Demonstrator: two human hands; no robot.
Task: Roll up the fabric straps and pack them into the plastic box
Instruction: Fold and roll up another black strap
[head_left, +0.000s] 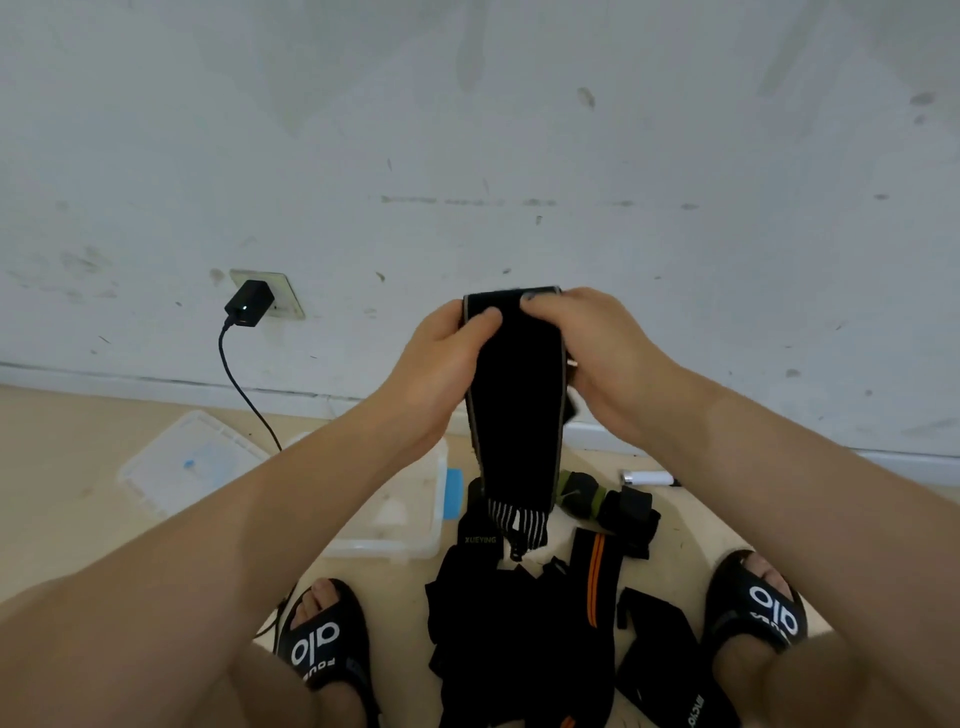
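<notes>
A black fabric strap (519, 410) with grey edges hangs in front of me, its striped lower end dangling over the floor. My left hand (441, 374) pinches its top left edge with the thumb on the front. My right hand (597, 353) grips the top right edge, fingers curled over it. The clear plastic box (410, 525) stands on the floor under my left forearm, partly hidden. A pile of black straps (519, 623), one with orange stripes (595, 577), lies between my feet. A green and black rolled strap (582, 493) lies behind the pile.
The box's clear lid (182, 462) lies on the floor at the left. A black charger (249, 304) sits in a wall socket, its cable running down to the floor. A white lighter (649, 478) lies near the wall. My feet wear black sandals (322, 644).
</notes>
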